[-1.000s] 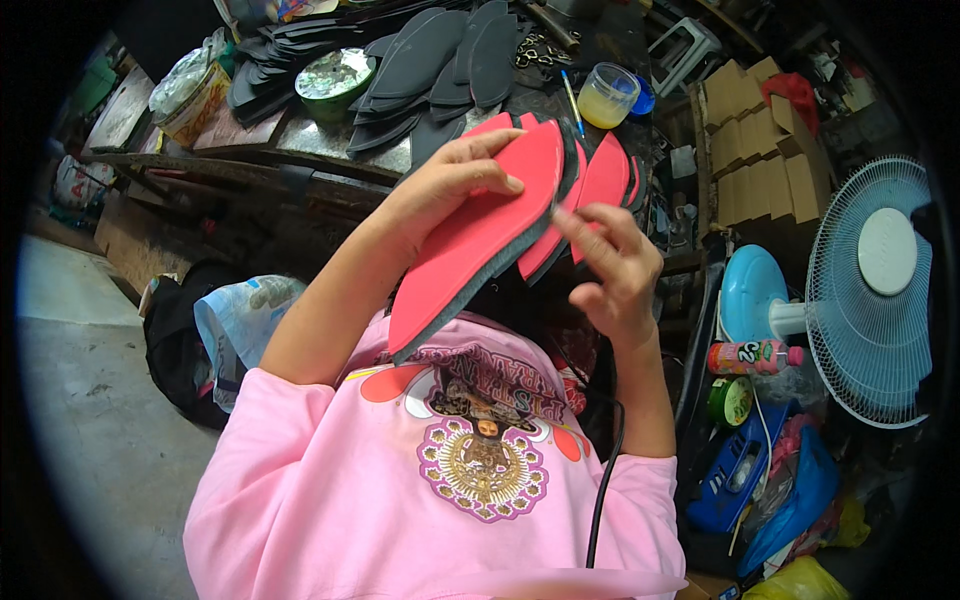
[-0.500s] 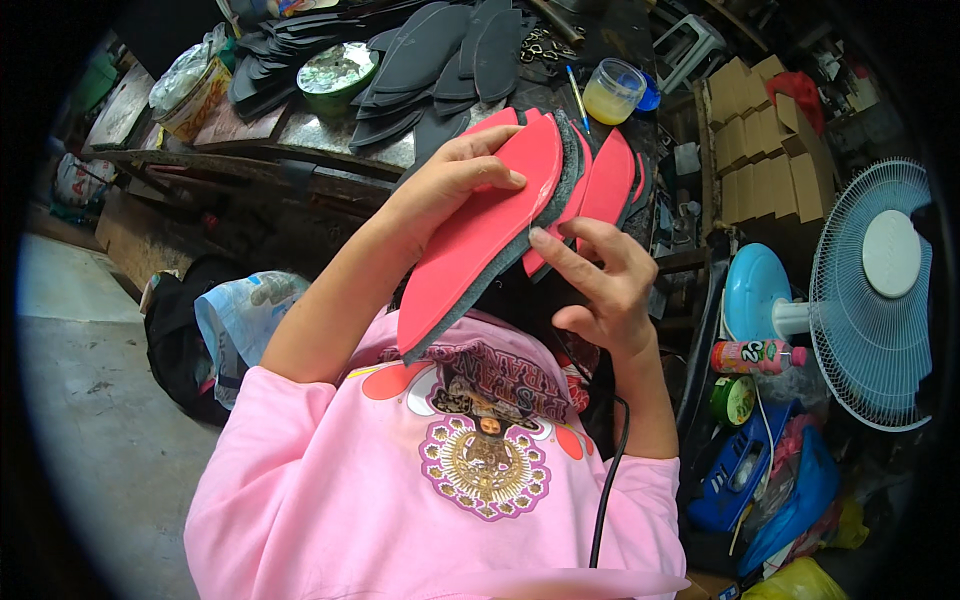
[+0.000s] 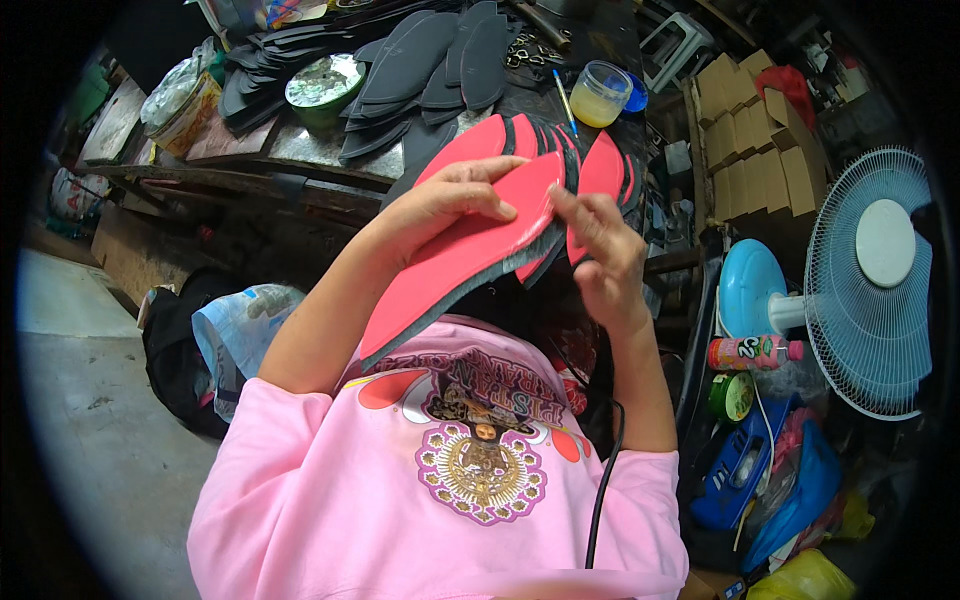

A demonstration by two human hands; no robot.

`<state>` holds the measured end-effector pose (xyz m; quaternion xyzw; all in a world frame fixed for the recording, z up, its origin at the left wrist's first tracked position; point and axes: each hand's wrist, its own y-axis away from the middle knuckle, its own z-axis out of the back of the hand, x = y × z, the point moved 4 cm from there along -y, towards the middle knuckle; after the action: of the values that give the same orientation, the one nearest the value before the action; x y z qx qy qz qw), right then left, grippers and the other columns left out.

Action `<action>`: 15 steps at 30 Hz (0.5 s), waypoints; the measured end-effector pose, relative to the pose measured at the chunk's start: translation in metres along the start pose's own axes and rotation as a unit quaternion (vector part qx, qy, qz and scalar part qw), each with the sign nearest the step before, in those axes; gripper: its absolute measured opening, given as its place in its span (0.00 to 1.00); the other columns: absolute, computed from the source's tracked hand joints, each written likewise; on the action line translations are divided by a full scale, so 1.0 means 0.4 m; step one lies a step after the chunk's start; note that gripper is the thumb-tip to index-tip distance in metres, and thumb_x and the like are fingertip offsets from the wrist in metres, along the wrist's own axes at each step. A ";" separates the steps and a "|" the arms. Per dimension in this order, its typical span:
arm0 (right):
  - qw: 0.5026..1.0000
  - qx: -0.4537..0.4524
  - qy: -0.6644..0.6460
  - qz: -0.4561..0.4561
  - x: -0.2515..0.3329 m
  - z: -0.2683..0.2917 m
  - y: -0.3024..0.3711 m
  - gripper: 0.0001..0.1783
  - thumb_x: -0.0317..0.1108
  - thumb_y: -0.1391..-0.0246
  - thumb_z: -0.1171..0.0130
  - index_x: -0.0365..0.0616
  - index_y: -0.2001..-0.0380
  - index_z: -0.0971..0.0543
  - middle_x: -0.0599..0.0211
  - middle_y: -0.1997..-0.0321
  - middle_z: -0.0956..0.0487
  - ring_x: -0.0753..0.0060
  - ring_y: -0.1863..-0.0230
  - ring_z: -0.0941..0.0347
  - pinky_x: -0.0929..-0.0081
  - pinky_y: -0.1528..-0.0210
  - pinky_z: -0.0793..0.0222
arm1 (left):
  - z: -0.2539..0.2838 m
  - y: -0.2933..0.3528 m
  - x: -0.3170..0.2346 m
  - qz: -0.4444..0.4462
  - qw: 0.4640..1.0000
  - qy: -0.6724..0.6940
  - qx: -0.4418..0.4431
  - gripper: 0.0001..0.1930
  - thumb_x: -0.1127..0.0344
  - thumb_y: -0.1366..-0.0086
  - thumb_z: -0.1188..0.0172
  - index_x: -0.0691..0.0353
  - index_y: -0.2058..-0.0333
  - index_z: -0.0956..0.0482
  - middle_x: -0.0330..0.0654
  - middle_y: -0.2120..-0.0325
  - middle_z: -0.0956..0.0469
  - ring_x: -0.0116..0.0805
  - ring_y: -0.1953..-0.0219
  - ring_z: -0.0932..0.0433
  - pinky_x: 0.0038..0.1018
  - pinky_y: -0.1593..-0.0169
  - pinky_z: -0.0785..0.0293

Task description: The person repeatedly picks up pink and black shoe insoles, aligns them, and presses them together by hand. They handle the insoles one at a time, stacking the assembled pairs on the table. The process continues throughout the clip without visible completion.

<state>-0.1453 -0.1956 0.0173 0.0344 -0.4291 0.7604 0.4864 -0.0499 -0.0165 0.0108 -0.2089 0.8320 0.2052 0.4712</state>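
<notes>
My left hand (image 3: 450,205) grips a long, leaf-shaped, pinkish-red panel (image 3: 455,245) with a dark grey underside, thumb on its red face and fingers partly hidden behind it. A whitish, shiny streak runs along its right edge near the upper tip. My right hand (image 3: 605,250) has its index finger at that edge, touching it near the tip. Its thumb stays apart and nothing shows in its grasp. Behind the panel, on the bench's near edge, lie more red panels (image 3: 603,165) of the same shape, overlapping.
On the dark bench sit stacks of black panels (image 3: 405,60), a green-sided tub (image 3: 325,85), a pen (image 3: 565,103) and a jar of yellowish stuff (image 3: 600,95). To the right are cardboard pieces (image 3: 765,150), a white-and-blue fan (image 3: 870,280) and a bottle (image 3: 755,352).
The held panel has swung lower and left, its bottom tip moving left. My right index finger has moved up along its edge toward the upper tip.
</notes>
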 end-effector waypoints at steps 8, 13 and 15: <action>0.992 0.000 -0.027 -0.120 -0.109 0.017 0.032 0.40 0.69 0.34 0.66 0.50 0.48 0.16 0.62 0.67 0.23 0.67 0.70 0.24 0.71 0.65 0.30 | 0.030 0.019 -0.015 -0.065 0.996 -0.046 -0.043 0.33 0.74 0.43 0.41 0.69 0.36 0.34 0.36 0.56 0.21 0.19 0.59 0.21 0.18 0.52 0.26; 0.983 -0.074 -0.073 -0.151 -0.143 0.076 0.026 0.34 0.62 0.31 0.59 0.46 0.49 0.16 0.61 0.65 0.22 0.70 0.65 0.24 0.72 0.63 0.29 | 0.154 -0.067 -0.095 -0.161 0.908 -0.344 -0.180 0.30 0.70 0.41 0.42 0.68 0.38 0.32 0.45 0.57 0.19 0.31 0.56 0.20 0.28 0.50 0.25; 0.987 -0.074 -0.045 -0.138 -0.144 0.095 -0.001 0.29 0.58 0.31 0.55 0.46 0.50 0.16 0.61 0.65 0.21 0.68 0.66 0.24 0.72 0.62 0.30 | 0.177 -0.089 -0.101 -0.215 0.748 -0.570 -0.264 0.32 0.69 0.41 0.42 0.67 0.37 0.35 0.51 0.55 0.21 0.42 0.55 0.20 0.34 0.49 0.24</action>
<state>-0.1285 -0.2624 0.0144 0.0911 -0.4967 0.6499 0.5680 0.0377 -0.0014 0.0074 -0.3427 0.2543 0.3909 0.8155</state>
